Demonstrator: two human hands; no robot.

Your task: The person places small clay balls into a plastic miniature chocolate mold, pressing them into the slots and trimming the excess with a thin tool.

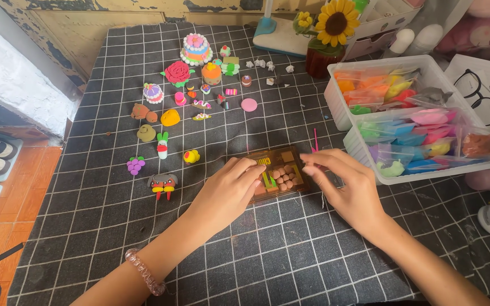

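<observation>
A small brown tray-like clay piece (283, 161) with several little round brown balls in it lies on the black checked cloth (267, 249). My left hand (228, 190) rests on its left edge, fingertips touching it. My right hand (350, 187) hovers at its right edge, fingers curled, thumb and forefinger pinched close together; whether they hold anything I cannot see. A thin pink stick (315, 139) stands just behind my right hand.
Many small clay figures lie at the back left: a layered cake (196, 49), a red rose (177, 72), purple grapes (135, 165), a pink disc (249, 105). Two clear boxes (381, 173) of coloured clay bags stand right. A sunflower pot (323, 59) is behind.
</observation>
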